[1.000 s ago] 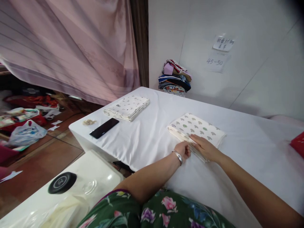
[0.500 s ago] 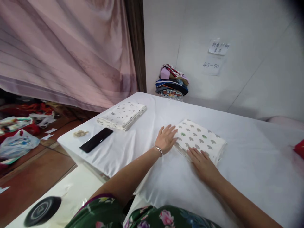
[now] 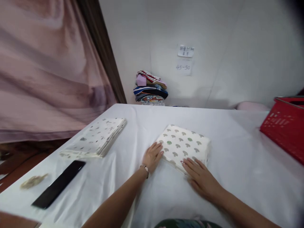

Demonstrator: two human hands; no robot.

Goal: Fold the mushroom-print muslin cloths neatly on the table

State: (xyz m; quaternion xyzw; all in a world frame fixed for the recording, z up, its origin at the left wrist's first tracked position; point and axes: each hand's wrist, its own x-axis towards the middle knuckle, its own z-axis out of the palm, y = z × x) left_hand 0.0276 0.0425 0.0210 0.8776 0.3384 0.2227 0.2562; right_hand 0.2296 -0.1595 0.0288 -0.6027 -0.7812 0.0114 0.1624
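Observation:
A folded white cloth [image 3: 181, 142] printed with grey mushroom shapes and a few green marks lies flat on the white-covered table [image 3: 239, 152]. My left hand [image 3: 152, 156], a silver bracelet at its wrist, touches the cloth's left corner with fingers stretched. On the cloth's near edge rests my right hand [image 3: 201, 178], palm down, its fingers lying flat on the fabric. Neither hand grips anything. A second folded white cloth [image 3: 96, 136] with small dark prints sits further left on the table.
Left on the table are a long black flat object [image 3: 59, 183] and a small beige tangle [image 3: 34, 181]. A red basket [image 3: 285, 126] stands at the right. Beyond the far edge is a stack of folded fabrics [image 3: 150, 88] by the wall. A pink curtain [image 3: 47, 69] hangs at left.
The view has turned to the right, bringing the red basket into sight. Both hands remain on the mushroom-print cloth, which is still folded.

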